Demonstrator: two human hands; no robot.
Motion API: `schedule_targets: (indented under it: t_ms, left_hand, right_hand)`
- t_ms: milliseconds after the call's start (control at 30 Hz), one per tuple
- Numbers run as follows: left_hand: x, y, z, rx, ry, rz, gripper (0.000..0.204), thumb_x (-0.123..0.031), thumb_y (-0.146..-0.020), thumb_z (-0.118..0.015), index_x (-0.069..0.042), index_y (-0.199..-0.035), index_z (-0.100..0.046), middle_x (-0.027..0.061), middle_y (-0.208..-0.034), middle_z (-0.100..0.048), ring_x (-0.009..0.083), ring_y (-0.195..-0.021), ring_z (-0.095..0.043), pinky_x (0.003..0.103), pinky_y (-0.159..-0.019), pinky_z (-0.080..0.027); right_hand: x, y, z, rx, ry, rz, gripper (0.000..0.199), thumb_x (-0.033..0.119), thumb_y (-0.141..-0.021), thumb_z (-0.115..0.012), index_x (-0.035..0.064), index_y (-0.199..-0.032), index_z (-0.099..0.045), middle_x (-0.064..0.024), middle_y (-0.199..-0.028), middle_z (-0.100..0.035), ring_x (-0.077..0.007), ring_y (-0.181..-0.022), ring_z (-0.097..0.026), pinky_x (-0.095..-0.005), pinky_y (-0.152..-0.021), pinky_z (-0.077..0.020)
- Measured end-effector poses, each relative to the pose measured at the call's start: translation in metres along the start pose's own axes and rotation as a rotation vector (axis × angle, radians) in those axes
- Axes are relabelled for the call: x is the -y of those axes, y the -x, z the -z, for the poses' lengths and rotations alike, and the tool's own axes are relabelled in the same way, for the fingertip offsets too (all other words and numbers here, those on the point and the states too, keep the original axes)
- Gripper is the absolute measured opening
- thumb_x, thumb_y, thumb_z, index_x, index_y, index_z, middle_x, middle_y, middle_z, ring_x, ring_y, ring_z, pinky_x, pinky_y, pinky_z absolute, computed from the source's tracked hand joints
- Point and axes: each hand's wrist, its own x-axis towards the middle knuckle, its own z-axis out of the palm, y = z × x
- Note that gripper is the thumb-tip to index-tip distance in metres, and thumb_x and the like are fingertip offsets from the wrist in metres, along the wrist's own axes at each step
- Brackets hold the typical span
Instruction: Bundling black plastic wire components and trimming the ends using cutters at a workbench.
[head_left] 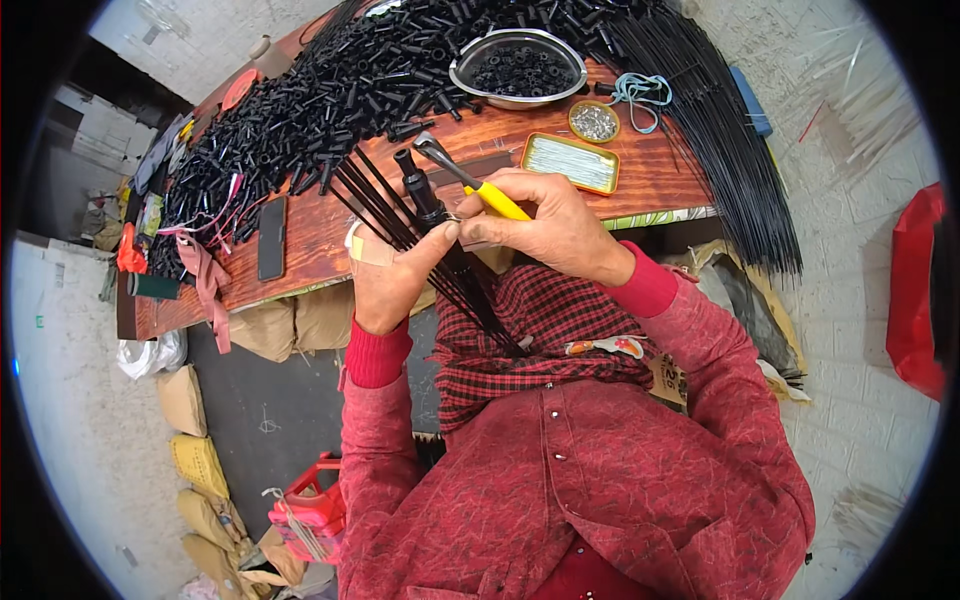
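My left hand [388,288], its wrist in a red cuff, is closed round a bunch of thin black rods [372,203] that look like umbrella ribs. A black tubular plastic part [414,180] stands up among them above the left thumb. Held in my right hand [568,228] is a yellow-handled tool [503,202] with a bent metal head, like pliers. The right fingertips meet the left thumb at the collar of the tubular part; any fine wire there is too small to make out. The rods' lower ends rest on the checked cloth [540,320] over my lap.
A large pile of black plastic tubes [290,125] covers the table's far left. A metal bowl [518,102] of small black pieces, a round dish of metal bits [594,122] and a yellow-rimmed tray of wires [570,163] stand beyond my hands. Long black rods [720,130] overhang the right edge.
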Motion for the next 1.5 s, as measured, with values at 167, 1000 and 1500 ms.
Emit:
schedule_targets:
  t_ms: [167, 1000, 1500]
  left_hand:
    - [-0.005, 0.003, -0.006, -0.041, 0.037, 0.006, 0.037, -0.006, -0.077, -0.078, 0.002, -0.107, -0.059, 0.0029, -0.081, -0.067, 0.0086, -0.072, -0.061, 0.025, -0.064, -0.050]
    - [-0.013, 0.003, 0.005, 0.044, 0.108, 0.061, 0.028, -0.001, -0.079, -0.073, 0.000, -0.106, -0.068, 0.0029, -0.090, -0.070, 0.0091, -0.081, -0.063, 0.025, -0.074, -0.051]
    - [-0.014, 0.002, 0.003, 0.000, 0.041, 0.069, 0.024, -0.001, -0.078, -0.072, 0.000, -0.101, -0.068, 0.0023, -0.085, -0.069, 0.0087, -0.076, -0.063, 0.025, -0.069, -0.051]
  right_hand:
    - [0.002, -0.003, 0.000, -0.090, 0.271, 0.126, 0.012, 0.009, -0.087, -0.069, -0.0019, -0.092, -0.069, -0.0061, -0.086, -0.066, -0.0112, -0.079, -0.064, -0.0250, -0.072, -0.0518]
    - [0.052, 0.016, 0.047, 0.319, 1.122, 0.282, 0.035, 0.005, -0.078, -0.064, 0.0034, -0.113, -0.063, -0.0173, -0.113, -0.063, -0.0354, -0.105, -0.061, -0.0438, -0.089, -0.0496]
    - [0.053, 0.014, 0.044, 0.320, 1.307, 0.378, 0.030, 0.016, -0.083, -0.067, 0.0049, -0.110, -0.063, -0.0142, -0.115, -0.061, -0.0315, -0.104, -0.060, -0.0419, -0.082, -0.0516]
